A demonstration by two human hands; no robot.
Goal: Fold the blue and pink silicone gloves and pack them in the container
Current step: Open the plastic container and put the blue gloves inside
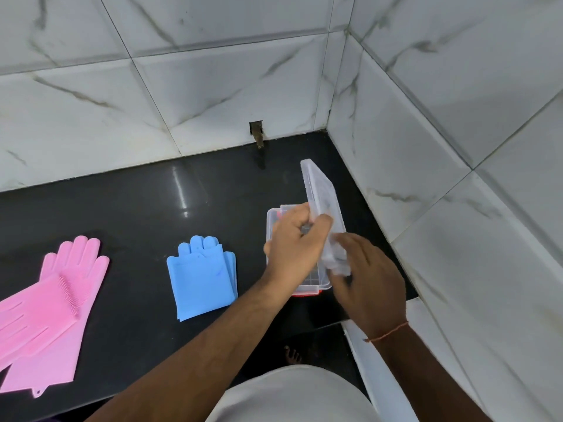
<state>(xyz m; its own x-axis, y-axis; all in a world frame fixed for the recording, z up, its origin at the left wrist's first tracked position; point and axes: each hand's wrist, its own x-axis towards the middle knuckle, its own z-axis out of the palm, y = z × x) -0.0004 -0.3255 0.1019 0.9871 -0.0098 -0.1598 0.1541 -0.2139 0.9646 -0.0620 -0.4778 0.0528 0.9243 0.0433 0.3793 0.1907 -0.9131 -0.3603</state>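
Observation:
A clear plastic container [272, 222] with red clips stands on the black counter near the right corner. Its clear lid [320, 190] is tilted up on edge above it. My left hand [294, 248] grips the lid's near left edge, and my right hand [370, 287] holds its lower right end. The blue gloves [202, 278] lie folded in a flat stack left of the container. The pink gloves [45, 312] lie unfolded and overlapping at the far left, one with bristles up.
The black counter [152, 208] runs along marble-tiled walls that meet in a corner at the right. A small hole in the wall [256, 129] sits behind the container. The counter's front edge is below my arms.

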